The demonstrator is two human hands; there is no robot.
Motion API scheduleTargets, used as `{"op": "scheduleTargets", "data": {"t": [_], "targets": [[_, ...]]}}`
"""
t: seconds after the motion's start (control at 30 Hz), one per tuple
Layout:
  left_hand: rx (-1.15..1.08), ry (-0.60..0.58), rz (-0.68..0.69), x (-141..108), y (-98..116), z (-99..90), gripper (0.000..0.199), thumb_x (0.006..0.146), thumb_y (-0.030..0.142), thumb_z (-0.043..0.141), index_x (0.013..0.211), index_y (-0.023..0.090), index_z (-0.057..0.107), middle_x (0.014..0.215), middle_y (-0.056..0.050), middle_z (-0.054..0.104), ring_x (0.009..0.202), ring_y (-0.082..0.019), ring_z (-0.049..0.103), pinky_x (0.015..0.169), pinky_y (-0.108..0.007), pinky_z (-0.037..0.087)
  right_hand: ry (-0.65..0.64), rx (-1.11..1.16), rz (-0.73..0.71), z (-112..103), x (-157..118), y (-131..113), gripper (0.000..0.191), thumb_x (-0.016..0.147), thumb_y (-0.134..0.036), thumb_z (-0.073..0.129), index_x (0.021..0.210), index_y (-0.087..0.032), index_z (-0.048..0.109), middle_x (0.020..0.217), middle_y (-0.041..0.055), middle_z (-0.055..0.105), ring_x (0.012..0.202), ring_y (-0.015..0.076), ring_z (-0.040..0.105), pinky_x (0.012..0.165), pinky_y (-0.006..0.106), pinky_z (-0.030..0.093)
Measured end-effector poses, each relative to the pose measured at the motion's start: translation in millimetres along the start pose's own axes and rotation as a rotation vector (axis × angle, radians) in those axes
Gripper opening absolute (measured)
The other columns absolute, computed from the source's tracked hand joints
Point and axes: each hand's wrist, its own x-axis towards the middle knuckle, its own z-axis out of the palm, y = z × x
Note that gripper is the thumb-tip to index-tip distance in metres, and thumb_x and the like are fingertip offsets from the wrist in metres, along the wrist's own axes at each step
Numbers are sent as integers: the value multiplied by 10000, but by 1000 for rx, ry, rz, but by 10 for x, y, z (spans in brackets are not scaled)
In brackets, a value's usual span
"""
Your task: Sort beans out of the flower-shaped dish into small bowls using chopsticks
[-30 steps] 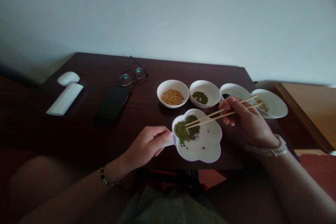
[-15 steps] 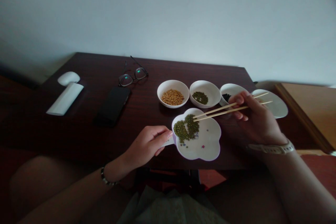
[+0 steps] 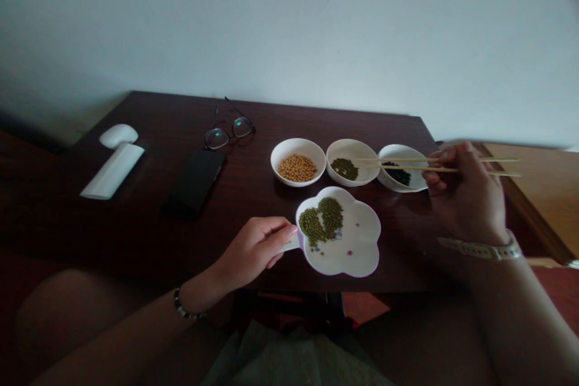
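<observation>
My left hand point(image 3: 260, 248) grips the handle of a white flower-shaped dish point(image 3: 357, 247) with a purple rim. Green beans point(image 3: 321, 220) lie in the dish's left part. In my right hand point(image 3: 468, 193) is a pair of chopsticks point(image 3: 416, 166), their tips over the middle bowl point(image 3: 368, 157), which has green beans point(image 3: 344, 169) in it. Whether the tips hold a bean is too small to tell. On its left, another white bowl point(image 3: 280, 154) contains yellow soybeans point(image 3: 297, 167). The bowl on the right point(image 3: 402, 151), crossed by the chopsticks, has black beans point(image 3: 398, 175).
Glasses point(image 3: 230, 132), a black phone point(image 3: 194, 181) and a long white case point(image 3: 113, 172) beside a rounded white object point(image 3: 118, 136) lie on the left of the dark table point(image 3: 253, 193). A wall point(image 3: 271, 24) stands behind; a wooden surface point(image 3: 538, 187) is at right.
My right hand and the chopsticks have moved up and right, the tips from the dish to over the middle bowl. The left hand and dish have stayed put.
</observation>
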Motion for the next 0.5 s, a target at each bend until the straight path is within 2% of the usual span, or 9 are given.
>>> {"op": "scheduleTargets", "data": {"t": [0.1,0.2,0.37,0.5], "targets": [[-11,0,0,10,2,7,478,1149,478,594,748,218,595,547,57,525,506,-113,445,524,-254,314,-44,-25,48,64,-60,-18,345,1010,-490,920,810,-270,745,889,47,666,651,154,550,437,318,370],[-16,-2,13,27,8,15,478,1157,458,589,745,218,591,547,60,524,507,-110,442,528,-257,316,-174,-69,149,148,-144,-59,400,995,-577,917,828,-261,736,846,30,660,586,133,500,418,289,356],[-25,2,21,54,29,24,482,1165,458,586,747,219,586,550,62,518,511,-110,440,533,-263,314,-334,-104,313,258,-264,-117,403,1024,-555,885,834,-224,755,774,32,640,528,116,470,387,259,327],[-24,-5,17,58,38,27,478,1170,458,582,758,214,594,559,61,526,519,-110,447,536,-262,316,-384,-131,347,246,-285,-85,396,1080,-564,822,873,-228,782,727,30,640,530,120,495,427,240,407]]}}
